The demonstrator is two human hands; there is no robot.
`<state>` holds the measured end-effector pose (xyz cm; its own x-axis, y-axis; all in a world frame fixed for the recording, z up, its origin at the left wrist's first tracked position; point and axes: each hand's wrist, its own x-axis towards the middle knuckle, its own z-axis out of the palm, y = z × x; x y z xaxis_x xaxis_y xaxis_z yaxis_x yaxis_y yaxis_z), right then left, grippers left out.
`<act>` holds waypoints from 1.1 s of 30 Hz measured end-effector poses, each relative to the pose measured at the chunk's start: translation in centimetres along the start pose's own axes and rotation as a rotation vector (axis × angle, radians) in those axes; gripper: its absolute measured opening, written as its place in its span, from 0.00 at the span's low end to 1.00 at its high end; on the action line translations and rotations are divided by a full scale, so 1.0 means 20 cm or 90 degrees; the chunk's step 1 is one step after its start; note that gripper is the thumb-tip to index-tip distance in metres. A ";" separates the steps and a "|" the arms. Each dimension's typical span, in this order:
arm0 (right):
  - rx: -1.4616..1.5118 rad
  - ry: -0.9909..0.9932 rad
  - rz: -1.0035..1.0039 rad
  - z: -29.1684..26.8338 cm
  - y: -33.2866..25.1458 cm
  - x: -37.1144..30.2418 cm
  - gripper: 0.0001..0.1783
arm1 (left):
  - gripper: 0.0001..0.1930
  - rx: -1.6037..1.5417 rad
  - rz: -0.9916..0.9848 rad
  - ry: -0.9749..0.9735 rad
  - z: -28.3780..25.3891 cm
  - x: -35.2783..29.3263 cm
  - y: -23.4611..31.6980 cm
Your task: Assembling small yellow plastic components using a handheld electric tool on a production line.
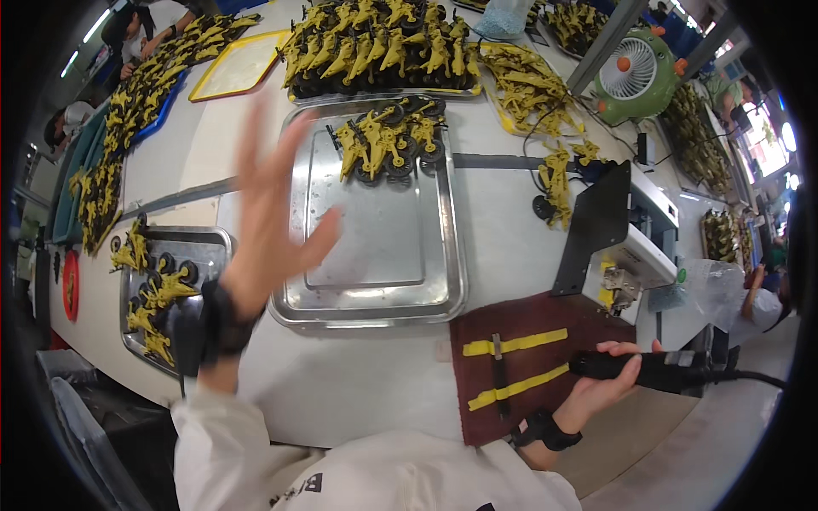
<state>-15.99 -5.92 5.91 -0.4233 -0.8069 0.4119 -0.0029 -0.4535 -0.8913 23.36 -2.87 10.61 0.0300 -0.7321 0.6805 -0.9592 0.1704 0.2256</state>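
Note:
My left hand (pixel 277 213) is raised over the left side of a shiny metal tray (pixel 375 317). Its fingers are spread, smeared by motion, and nothing shows in them. At the tray's far end stand several yellow toy frames with black wheels (pixel 375 145). On the right, my right hand (pixel 596 393) grips a black corded electric screwdriver (pixel 652 371), held roughly level with its tip to the left. Beneath it lies a maroon cloth (pixel 469 375) with two yellow strips (pixel 518 341) and a dark slim tool (pixel 500 375) across them.
Left of my forearm sits a smaller metal tray (pixel 192 234) with yellow wheeled toys (pixel 170 291). A white and black machine (pixel 643 238) stands at right, near a green fan (pixel 635 77). Yellow toys (pixel 383 43) crowd the far table. Other people (pixel 141 34) work at far left and right.

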 end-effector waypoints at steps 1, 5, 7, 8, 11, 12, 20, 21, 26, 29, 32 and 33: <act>0.011 0.029 0.017 0.02 -0.01 0.00 0.26 | 0.46 -0.034 0.025 -0.048 0.21 0.12 -0.12; 0.176 0.030 0.021 -0.06 -0.12 0.05 0.28 | 0.42 -0.086 -0.244 -0.246 0.74 0.08 -0.55; 0.227 0.018 -0.083 -0.13 -0.20 0.11 0.31 | 0.42 -0.076 -0.175 -0.242 0.72 0.11 -0.46; 0.258 -0.010 -0.124 -0.15 -0.24 0.17 0.32 | 0.42 0.001 -0.070 -0.143 0.68 0.10 -0.45; 0.181 0.021 -0.221 0.01 -0.29 0.38 0.37 | 0.41 0.066 -0.015 0.066 0.57 0.16 -0.26; 0.162 0.036 -0.239 0.06 -0.29 0.43 0.41 | 0.42 0.048 -0.009 0.134 0.54 0.19 -0.17; 0.013 -0.141 -0.185 0.26 -0.10 0.45 0.27 | 0.48 -0.264 -0.002 -0.424 0.43 -0.33 1.01; 0.011 -0.155 -0.164 0.26 -0.13 0.43 0.27 | 0.47 -0.240 -0.008 -0.426 0.52 -0.46 1.05; 0.230 -0.274 -0.047 0.06 -0.19 0.15 0.37 | 0.51 -0.186 -0.036 -0.445 0.51 -0.46 1.09; 0.220 -0.310 -0.077 0.00 -0.23 0.00 0.44 | 0.51 -0.191 -0.035 -0.430 0.54 -0.47 1.07; 0.271 -0.382 -0.096 0.01 -0.19 -0.03 0.50 | 0.51 -0.201 -0.038 -0.424 0.52 -0.49 1.06; 0.215 -0.372 -0.121 0.02 -0.17 -0.03 0.46 | 0.49 -0.229 -0.049 -0.411 0.54 -0.51 1.06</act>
<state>-15.39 -4.13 8.74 0.1138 -0.7304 0.6735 0.2930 -0.6231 -0.7252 -0.34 1.10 1.02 -0.1831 -0.9740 0.1336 -0.8068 0.2265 0.5457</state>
